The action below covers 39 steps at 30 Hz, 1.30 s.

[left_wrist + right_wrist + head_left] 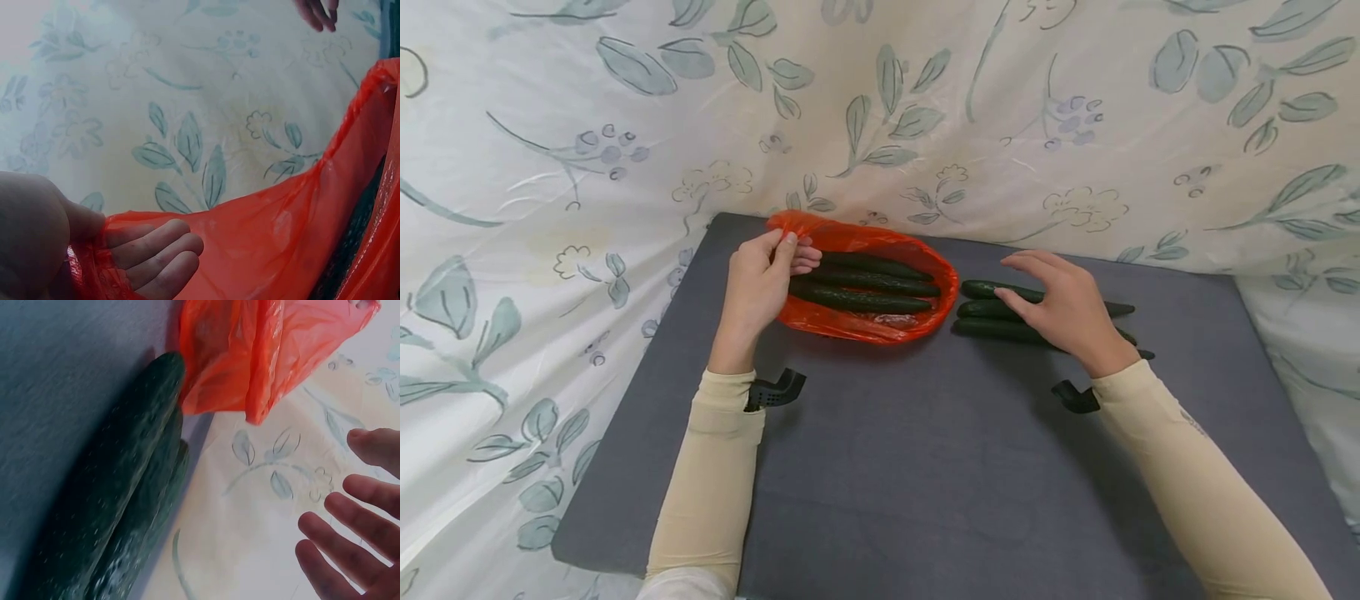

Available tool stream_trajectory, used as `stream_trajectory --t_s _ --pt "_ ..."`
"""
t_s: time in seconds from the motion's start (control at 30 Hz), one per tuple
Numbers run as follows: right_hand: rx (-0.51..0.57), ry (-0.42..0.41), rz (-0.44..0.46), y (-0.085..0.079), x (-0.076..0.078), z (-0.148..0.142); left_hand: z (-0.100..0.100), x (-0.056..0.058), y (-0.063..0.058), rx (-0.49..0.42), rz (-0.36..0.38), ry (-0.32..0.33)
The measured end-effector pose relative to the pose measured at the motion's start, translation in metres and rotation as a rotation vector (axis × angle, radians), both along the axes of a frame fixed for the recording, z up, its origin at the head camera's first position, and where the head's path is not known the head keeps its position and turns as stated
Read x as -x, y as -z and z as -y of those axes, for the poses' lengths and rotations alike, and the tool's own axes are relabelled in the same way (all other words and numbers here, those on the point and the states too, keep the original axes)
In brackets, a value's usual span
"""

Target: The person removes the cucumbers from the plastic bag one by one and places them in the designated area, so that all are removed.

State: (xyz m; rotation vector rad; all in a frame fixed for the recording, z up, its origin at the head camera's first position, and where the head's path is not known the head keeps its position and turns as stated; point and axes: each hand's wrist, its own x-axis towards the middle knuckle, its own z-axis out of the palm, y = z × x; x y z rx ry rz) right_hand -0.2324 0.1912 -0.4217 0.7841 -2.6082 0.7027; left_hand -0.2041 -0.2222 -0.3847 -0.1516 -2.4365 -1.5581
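A red plastic bag (880, 333) lies with its mouth spread wide near the table's back edge, several cucumbers (872, 298) side by side inside it. My left hand (760, 271) pinches the bag's left rim between thumb and fingers; the left wrist view shows the film (262, 231) bunched at that hand (144, 250). To the bag's right, more cucumbers (1000, 329) lie in a row on the table. Above them hovers my right hand (1063, 308), fingers spread and holding nothing. In the right wrist view these cucumbers (106, 487) lie apart from the hand (356, 525).
The dark grey table (880, 467) extends toward me from the bag. A pale leaf-patterned cloth (985, 167) rises behind the table and hangs along its sides. Each wrist wears a black mount, one on the left (775, 390) and one on the right (1075, 397).
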Motion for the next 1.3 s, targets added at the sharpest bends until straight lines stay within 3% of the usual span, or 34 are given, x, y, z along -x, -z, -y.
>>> stream_trajectory --t_s 0.6,1.0,1.3 --pt "-0.049 -0.106 0.099 -0.008 0.019 0.059 0.001 0.000 0.001 0.007 -0.001 -0.012" --pt "-0.054 -0.174 0.108 0.000 0.026 0.082 0.001 0.001 0.001 0.014 -0.013 -0.007" --pt "-0.057 -0.218 0.171 0.004 0.031 0.100 -0.001 0.001 0.001 0.016 -0.023 -0.002"
